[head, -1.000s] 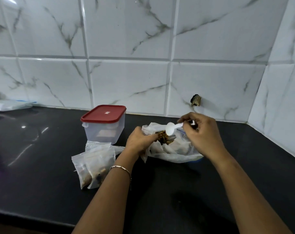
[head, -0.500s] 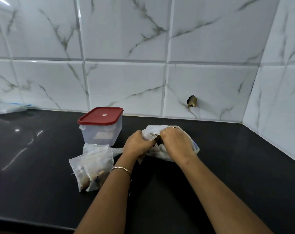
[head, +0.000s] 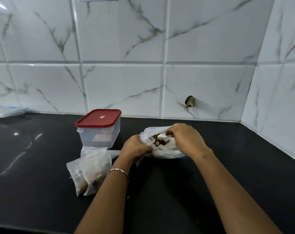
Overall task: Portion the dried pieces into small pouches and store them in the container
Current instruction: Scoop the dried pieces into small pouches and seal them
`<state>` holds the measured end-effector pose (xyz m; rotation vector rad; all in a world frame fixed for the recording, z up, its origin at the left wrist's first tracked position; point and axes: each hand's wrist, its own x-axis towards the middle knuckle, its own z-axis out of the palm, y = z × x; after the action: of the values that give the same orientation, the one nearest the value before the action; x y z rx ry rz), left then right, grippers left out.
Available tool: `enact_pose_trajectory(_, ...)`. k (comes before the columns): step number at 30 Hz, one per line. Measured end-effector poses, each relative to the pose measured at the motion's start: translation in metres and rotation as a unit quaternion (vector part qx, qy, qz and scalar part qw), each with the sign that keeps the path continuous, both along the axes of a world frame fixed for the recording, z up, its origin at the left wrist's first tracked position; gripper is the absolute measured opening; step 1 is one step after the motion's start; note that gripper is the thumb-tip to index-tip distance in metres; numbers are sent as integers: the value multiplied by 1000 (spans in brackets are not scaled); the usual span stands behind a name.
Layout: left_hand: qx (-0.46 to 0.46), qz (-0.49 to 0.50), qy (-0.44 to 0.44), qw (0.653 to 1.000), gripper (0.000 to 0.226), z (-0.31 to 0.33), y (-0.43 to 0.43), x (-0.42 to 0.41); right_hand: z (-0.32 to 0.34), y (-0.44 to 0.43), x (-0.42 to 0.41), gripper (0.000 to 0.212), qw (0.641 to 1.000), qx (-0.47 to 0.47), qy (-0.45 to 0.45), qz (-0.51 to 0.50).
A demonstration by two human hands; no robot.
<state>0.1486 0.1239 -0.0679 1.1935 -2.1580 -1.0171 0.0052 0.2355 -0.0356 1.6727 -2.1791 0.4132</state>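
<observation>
A large white plastic bag (head: 165, 152) of brown dried pieces (head: 156, 140) lies on the black counter. My left hand (head: 135, 147) grips a small clear pouch (head: 147, 141) at the bag's mouth. My right hand (head: 185, 139) holds a white plastic spoon (head: 162, 136) down among the pieces inside the bag. Two filled clear pouches (head: 89, 173) lie to the left of my left forearm. A clear container with a red lid (head: 98, 128) stands closed behind them.
The black counter (head: 160, 191) runs to a marble-tiled wall at the back and right. Another plastic bag (head: 5, 112) lies at the far left edge. A dark hole (head: 189, 101) sits in the wall tile above the bag.
One second ago my right hand held the spoon above the pouch. It has since dropped into the big bag, and the spoon now sits among the dried pieces.
</observation>
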Motion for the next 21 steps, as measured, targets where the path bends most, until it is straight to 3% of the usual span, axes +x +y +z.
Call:
enact_pose_trajectory(4, -25, -24, -18, 999, 22, -1, 1, 2, -7, 1, 1, 34, 999, -4, -25, -41)
enact_pose_trajectory(7, -26, -38, -23, 999, 23, -1, 3, 3, -9, -1, -1, 30, 989, -3, -130, -65)
enact_pose_trajectory(13, -41, -25, -20, 999, 52, -10, -7, 1, -11, -5, -7, 39, 948, 14, -312, -59)
enact_pose_trajectory(16, -48, -16, -2, 999, 53, -12, -6, 0, -11, -6, -13, 37, 915, 5, -400, -52)
enact_pose_trajectory(21, -60, -14, 16, 998, 54, -13, -7, -2, -10, -9, -17, 35, 910, 23, -411, -58)
